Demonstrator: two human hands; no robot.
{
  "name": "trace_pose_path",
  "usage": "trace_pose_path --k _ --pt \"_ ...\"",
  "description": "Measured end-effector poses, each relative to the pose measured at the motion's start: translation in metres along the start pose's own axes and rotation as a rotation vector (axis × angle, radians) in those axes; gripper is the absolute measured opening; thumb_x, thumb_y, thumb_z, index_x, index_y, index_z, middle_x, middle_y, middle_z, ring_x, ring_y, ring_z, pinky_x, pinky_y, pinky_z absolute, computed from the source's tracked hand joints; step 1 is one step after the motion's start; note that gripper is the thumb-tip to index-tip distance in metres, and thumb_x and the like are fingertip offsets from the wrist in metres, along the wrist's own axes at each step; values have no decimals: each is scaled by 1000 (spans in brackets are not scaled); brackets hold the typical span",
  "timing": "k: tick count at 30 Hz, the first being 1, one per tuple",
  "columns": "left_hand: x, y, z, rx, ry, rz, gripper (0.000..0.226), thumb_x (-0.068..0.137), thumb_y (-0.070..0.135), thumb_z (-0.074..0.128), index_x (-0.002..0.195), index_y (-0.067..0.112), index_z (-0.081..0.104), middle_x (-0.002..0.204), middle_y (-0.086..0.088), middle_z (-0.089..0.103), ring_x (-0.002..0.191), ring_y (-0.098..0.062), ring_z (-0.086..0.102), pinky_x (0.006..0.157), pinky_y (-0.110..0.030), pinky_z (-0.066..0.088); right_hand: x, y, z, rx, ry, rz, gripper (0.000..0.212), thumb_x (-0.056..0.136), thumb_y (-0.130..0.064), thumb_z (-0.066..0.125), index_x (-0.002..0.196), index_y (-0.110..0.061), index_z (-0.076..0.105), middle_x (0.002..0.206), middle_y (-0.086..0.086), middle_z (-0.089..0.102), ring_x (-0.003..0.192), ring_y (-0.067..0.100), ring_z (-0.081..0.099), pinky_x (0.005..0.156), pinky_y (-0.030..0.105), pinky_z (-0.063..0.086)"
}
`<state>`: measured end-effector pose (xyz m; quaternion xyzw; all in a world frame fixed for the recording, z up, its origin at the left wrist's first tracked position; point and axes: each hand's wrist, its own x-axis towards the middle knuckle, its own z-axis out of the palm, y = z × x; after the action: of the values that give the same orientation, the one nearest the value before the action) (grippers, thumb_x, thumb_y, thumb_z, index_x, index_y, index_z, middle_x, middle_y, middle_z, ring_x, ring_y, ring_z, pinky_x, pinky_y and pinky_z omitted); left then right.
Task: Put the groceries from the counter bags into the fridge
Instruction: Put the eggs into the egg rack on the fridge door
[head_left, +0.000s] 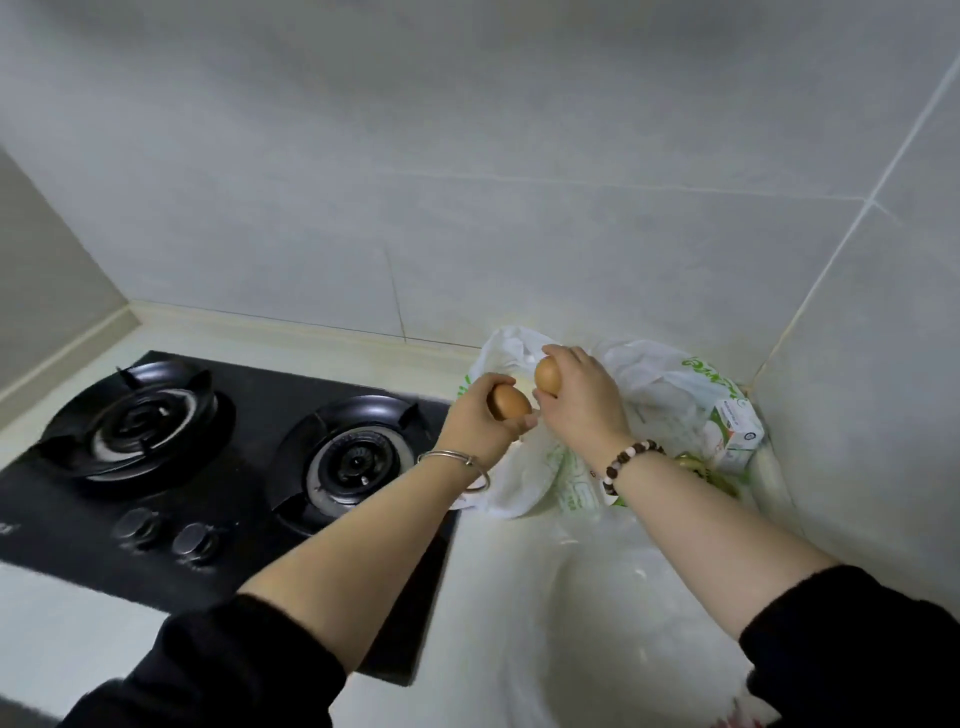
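Eggs lifted singly: left hand (480, 418) with fingers curled round a brown egg (510, 402), right hand (584, 402) with fingertips clamped on a second egg (548, 378), both just above the white bag (524, 470), apparently its open mouth, at the counter's (493, 597) far right, one per hand presumably to spare the shells.

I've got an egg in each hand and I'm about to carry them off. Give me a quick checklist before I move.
1. Left hand grips the first brown oval egg: ok.
2. Right hand grips the second brown oval egg: ok.
3. Eggs not knocking together: cannot tell, they look very close.
4. Shells uncracked: cannot tell, far sides hidden.
5. Black glass gas hob shows no flame: ok.
6. Groceries all unpacked: not ok, a green-and-white carton sits among the white plastic bags.
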<state>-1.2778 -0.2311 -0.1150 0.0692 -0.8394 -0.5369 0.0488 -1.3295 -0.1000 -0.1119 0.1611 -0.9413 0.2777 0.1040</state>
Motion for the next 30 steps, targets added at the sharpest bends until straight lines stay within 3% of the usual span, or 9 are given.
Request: trace_pose_path --k 3,7,12,17,21,25,28,30 --pt "-34 -10 -55 10 113 -18 55 72 14 79 119 16 50 102 -1 55 91 -19 55 82 -28 48 -14 -62 11 79 -35 -83 52 87 -18 62 135 -13 42 132 6 50 122 25 45 97 32 38" --pt "-100 -25 -138 55 260 -51 50 69 13 80 109 15 50 94 7 55 87 -13 53 71 -20 41 -51 -155 27 221 -64 -155 47 86 -18 61 129 -15 42 117 9 56 107 27 53 80 29 41" --pt "-195 -46 -234 34 479 -115 48 68 16 82 105 23 52 100 3 56 92 -20 59 75 -32 55 -105 -266 46 321 -159 -325 40 84 -22 67 117 -18 45 109 4 57 98 23 55 76 30 44" --pt "-310 -68 -319 -19 728 -225 45 71 13 80 104 29 54 110 -5 57 97 -23 58 82 -38 55 -174 -380 66 443 -277 -560 40 82 -19 68 117 -16 49 112 1 57 103 19 53 82 25 41" --pt "-391 -80 -368 -64 932 -273 47 73 7 78 109 27 56 110 -2 55 95 -17 56 70 -18 49 -226 -459 87 528 -387 -733 37 82 -18 68 114 -15 50 110 4 57 100 22 54 82 30 44" --pt "-460 -82 -401 -56 1139 -365 48 77 5 73 117 22 53 113 -2 50 100 -20 52 80 -27 50 -271 -529 108 596 -517 -931 40 83 -19 66 119 -16 50 116 3 57 103 21 55 84 30 47" --pt "-509 -82 -415 -64 1317 -447 50 79 4 71 123 19 52 116 -4 48 101 -20 51 83 -29 51 -302 -573 119 666 -623 -1087 40 84 -19 66 120 -15 50 114 4 57 98 19 55 77 23 41" --pt "-541 -80 -419 -83 1437 -478 50 80 3 70 124 19 51 119 -7 49 101 -21 53 78 -25 53 -323 -597 125 708 -708 -1175 39 85 -21 67 119 -15 50 112 5 57 91 15 52 74 21 39"
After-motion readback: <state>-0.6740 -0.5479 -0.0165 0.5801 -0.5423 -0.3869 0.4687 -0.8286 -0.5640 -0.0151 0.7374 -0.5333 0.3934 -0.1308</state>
